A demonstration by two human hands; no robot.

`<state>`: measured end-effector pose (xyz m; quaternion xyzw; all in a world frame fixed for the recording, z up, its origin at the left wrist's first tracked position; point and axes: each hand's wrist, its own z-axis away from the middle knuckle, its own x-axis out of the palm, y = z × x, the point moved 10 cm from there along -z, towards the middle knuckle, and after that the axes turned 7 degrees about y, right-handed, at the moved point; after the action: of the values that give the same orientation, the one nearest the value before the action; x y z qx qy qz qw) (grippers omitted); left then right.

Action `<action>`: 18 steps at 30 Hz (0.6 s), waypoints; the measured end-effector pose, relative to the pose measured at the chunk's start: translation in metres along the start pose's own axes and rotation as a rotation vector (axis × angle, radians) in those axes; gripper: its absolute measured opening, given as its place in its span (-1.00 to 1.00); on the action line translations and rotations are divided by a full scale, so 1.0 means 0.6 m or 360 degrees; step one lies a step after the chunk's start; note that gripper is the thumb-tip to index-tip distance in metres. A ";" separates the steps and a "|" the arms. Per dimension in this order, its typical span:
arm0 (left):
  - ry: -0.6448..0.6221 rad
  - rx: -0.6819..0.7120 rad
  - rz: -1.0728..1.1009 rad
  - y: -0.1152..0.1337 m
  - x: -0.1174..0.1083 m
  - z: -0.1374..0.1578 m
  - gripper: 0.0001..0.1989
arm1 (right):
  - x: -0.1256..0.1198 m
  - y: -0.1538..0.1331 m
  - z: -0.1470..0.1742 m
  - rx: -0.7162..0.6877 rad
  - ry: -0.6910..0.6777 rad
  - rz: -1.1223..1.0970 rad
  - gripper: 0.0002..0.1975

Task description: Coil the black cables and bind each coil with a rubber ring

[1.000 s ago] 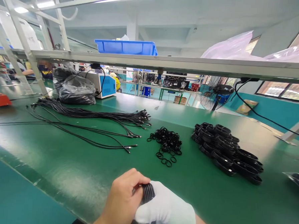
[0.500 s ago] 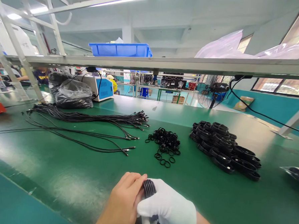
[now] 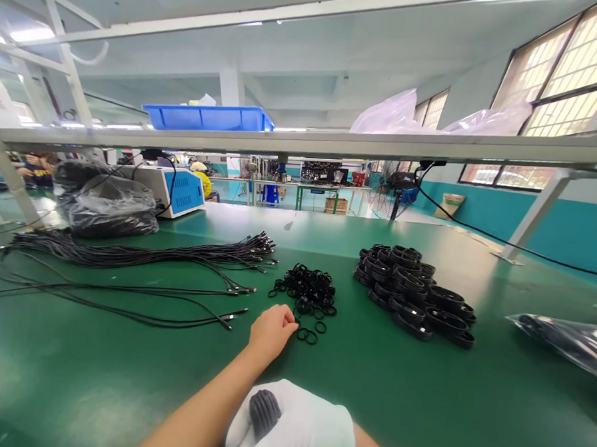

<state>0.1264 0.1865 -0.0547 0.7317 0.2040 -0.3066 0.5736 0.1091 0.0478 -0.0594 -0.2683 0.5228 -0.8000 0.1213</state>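
Observation:
My right hand (image 3: 300,427), in a white glove, is closed around a coiled black cable (image 3: 264,414) at the bottom of the view. My bare left hand (image 3: 271,332) reaches forward to the near left edge of a loose pile of small black rings (image 3: 308,287). Its fingers are bent together and touch the table beside the rings; whatever lies between the fingertips is hidden. Several single rings (image 3: 320,327) lie just right of these fingertips.
Long black cables (image 3: 141,252) with metal plugs lie on the left. Coiled black cables (image 3: 410,283) are stacked on the right, near a clear plastic bag (image 3: 562,341). Behind stand a blue-and-white machine (image 3: 180,190) and a bagged bundle (image 3: 112,204). A shelf (image 3: 307,142) spans overhead.
My left hand has let go of the coiled cable and moved forward to the rings. The right hand keeps the coil, now lower and further left. The view has turned right.

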 end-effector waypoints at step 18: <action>-0.0316 -0.0654 0.1516 -0.031 -0.044 0.184 -0.72 | -0.107 -0.048 0.015 -0.0409 0.1234 0.0086 -0.71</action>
<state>0.0714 0.0861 -0.0668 0.5832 -0.1505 -0.0335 0.7976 0.1698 0.0838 -0.0502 0.0538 0.6323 -0.7666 -0.0983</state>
